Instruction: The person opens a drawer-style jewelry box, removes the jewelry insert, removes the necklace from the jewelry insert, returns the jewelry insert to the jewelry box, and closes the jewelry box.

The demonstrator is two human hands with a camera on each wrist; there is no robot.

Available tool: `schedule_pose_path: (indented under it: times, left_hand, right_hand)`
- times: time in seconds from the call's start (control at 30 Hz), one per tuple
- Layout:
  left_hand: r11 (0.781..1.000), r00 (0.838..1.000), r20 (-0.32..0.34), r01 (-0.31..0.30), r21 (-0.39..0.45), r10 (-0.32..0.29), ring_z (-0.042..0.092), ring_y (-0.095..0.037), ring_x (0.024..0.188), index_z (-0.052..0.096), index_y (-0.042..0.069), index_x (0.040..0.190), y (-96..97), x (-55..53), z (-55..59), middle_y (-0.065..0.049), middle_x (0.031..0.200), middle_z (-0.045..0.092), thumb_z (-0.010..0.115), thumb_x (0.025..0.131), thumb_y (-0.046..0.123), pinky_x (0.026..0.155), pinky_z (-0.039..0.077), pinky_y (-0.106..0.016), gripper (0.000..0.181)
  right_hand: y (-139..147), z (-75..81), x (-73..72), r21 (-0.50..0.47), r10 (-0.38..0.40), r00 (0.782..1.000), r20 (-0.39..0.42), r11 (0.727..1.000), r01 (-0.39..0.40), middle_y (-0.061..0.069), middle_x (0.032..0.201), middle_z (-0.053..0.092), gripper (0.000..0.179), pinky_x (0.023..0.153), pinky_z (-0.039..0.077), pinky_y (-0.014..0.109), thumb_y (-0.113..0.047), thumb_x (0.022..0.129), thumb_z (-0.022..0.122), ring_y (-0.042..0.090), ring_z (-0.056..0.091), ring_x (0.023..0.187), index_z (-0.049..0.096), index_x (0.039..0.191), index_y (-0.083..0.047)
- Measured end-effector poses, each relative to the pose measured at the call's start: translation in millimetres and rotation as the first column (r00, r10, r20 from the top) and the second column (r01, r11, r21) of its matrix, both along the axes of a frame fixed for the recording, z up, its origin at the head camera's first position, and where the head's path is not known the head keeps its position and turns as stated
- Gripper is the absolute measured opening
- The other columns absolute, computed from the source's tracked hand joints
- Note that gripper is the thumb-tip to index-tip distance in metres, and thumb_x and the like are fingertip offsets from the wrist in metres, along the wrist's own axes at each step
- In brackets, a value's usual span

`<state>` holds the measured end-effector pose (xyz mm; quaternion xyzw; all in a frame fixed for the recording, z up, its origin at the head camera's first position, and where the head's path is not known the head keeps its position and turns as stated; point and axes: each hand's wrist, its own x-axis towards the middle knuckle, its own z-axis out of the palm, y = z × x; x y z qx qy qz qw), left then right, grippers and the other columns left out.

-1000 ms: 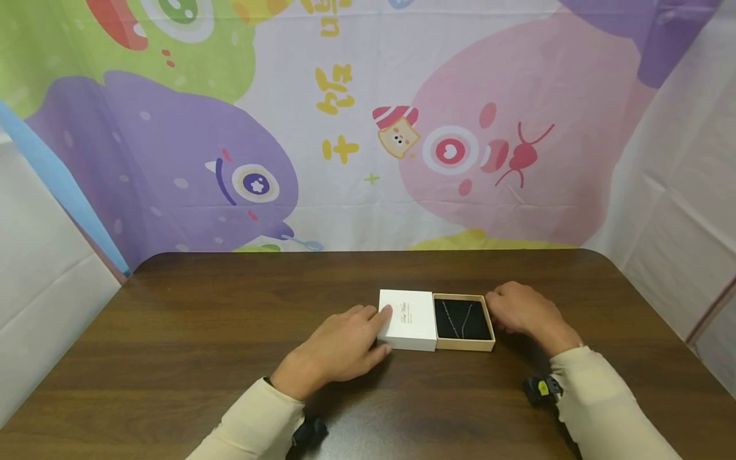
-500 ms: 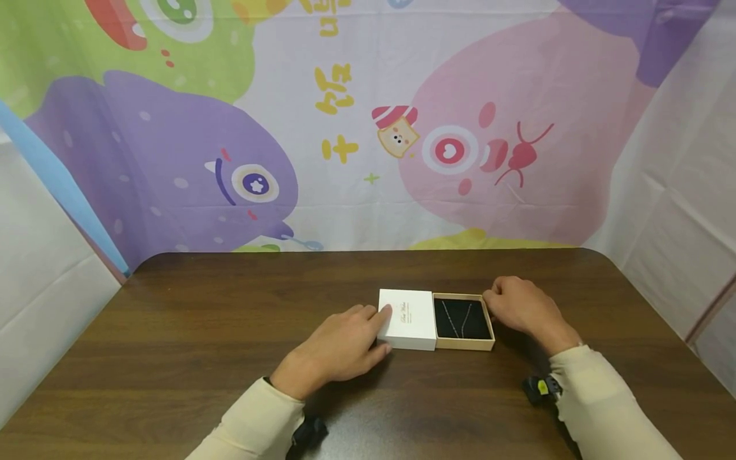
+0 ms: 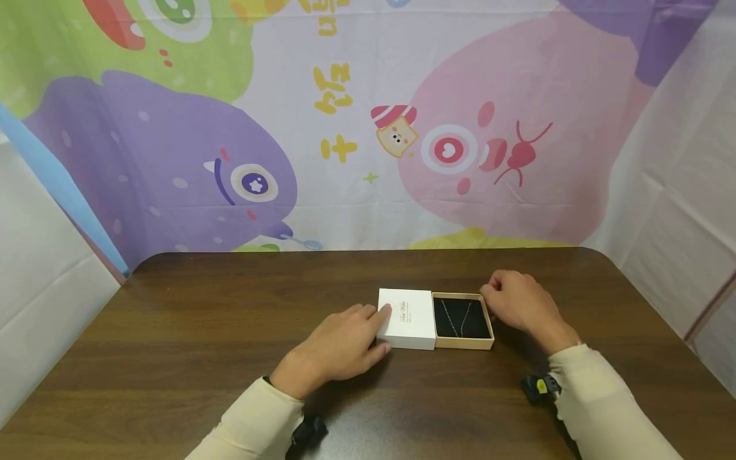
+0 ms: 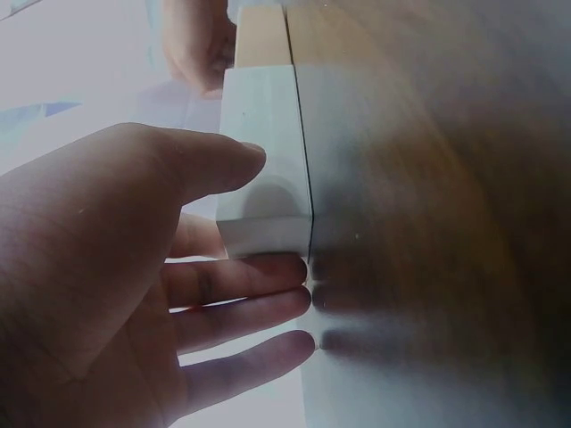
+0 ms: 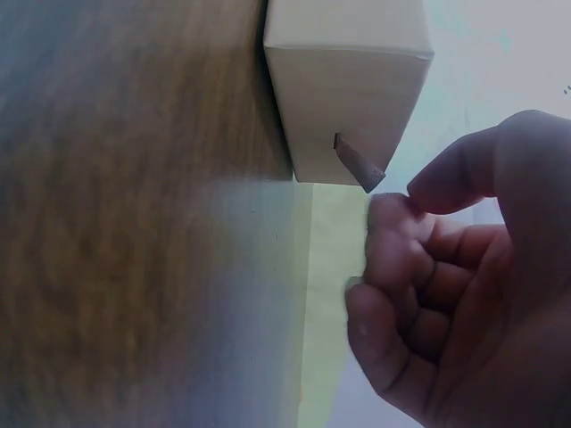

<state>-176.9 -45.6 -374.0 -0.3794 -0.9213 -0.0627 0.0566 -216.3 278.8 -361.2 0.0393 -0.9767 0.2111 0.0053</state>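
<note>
A white slide-out gift box [image 3: 406,319] with printed lettering lies on the table. Its tan drawer [image 3: 463,343] is pulled out to the right, exposing a thin silver-looking chain [image 3: 448,318] on a black pad. My left hand [image 3: 342,345] rests at the sleeve's left end, index finger on top and thumb by the front side. In the left wrist view its other fingers extend fairly straight behind that end. My right hand [image 3: 523,303] is beside the drawer's right end, fingers curled. A small pull tab [image 5: 359,163] sticks out there, its end close to my fingertips, apparently not between them.
The brown wooden table [image 3: 201,332] extends on all sides of the box. Behind it hangs a printed cartoon cloth [image 3: 356,204], with pale cloth at both sides. Small dark devices [image 3: 540,388] are strapped to both wrists.
My right hand has shifted slightly up and to the left along the drawer's end. The left hand, box and drawer look the same.
</note>
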Motion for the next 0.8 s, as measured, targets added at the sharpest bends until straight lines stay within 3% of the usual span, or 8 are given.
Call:
schedule_pose_path:
  times: [0.47,0.8]
  left_hand:
    - [1.000,1.000,-0.003,0.003,0.003,-0.003,0.061,-0.022,0.101,0.051,0.002,0.141,-0.1,-0.3,-0.2,-0.010,0.115,0.064,0.061,0.099,0.039,0.083,0.053,-0.039,0.057]
    - [1.000,1.000,0.011,-0.004,-0.004,0.004,0.061,-0.023,0.103,0.050,0.002,0.143,0.5,-0.4,-0.1,-0.011,0.117,0.064,0.061,0.099,0.039,0.083,0.053,-0.039,0.058]
  right_hand:
    - [-4.1,0.2,1.7,0.017,0.036,0.999,-0.021,0.999,-0.036,0.001,0.074,0.058,0.020,0.053,0.038,0.034,-0.024,0.095,0.051,0.019,0.052,0.065,0.065,0.089,-0.010]
    - [-4.9,1.5,2.8,0.042,0.044,0.998,-0.044,0.998,-0.042,0.001,0.072,0.056,0.020,0.053,0.037,0.035,-0.026,0.093,0.055,0.020,0.051,0.065,0.063,0.081,-0.013]
